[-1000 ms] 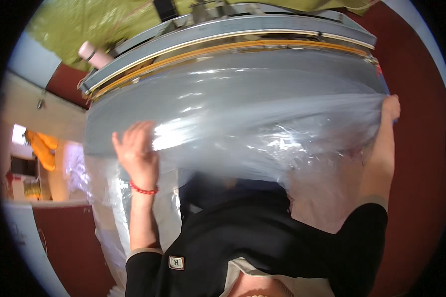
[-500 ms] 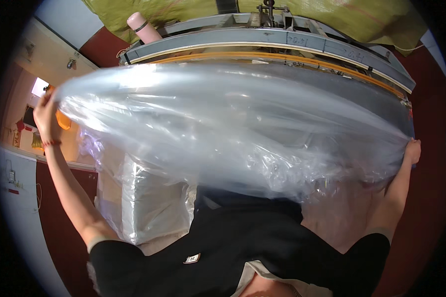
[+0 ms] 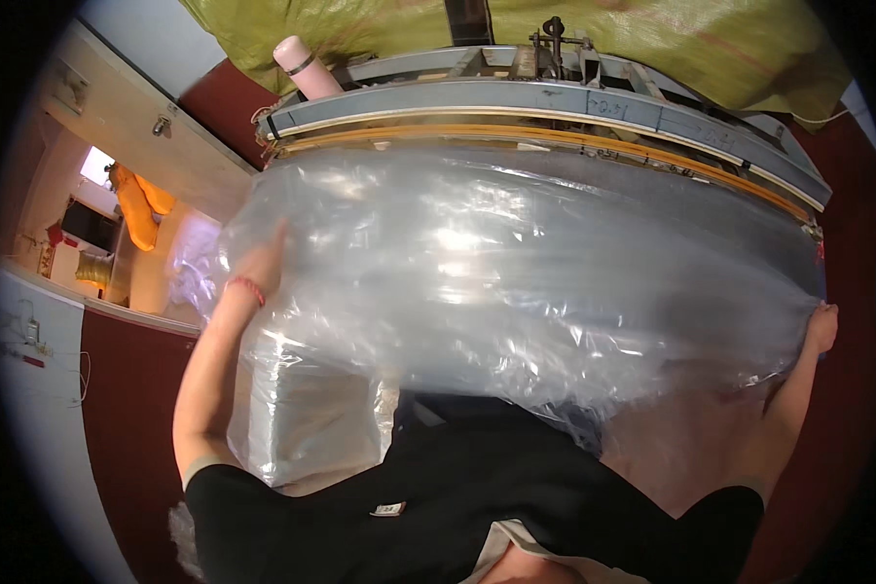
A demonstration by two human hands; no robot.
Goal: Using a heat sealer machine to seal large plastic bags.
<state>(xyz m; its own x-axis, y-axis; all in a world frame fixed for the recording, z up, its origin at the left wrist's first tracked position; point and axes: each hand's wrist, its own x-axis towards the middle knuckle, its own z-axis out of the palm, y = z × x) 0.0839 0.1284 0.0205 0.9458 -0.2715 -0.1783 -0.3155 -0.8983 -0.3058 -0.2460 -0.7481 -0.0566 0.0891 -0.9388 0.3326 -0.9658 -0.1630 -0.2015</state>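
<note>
The film (image 3: pixel 457 292) spans mid-frame, no longer drawn far left: the left hand (image 3: pixel 263 263) has swung inward, blurred, its grip impossible to tell. Far right, the right hand (image 3: pixel 823 329) pinches the edge; only that end seems taut.

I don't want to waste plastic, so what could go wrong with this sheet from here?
The plastic sheet might set with creases, as it is wrinkled along its near side. It could pull askew: the right hand grips its right end, while the left hand is blurred near its left part, its hold unclear. It might also snag on the metal frame close beyond it.
</note>
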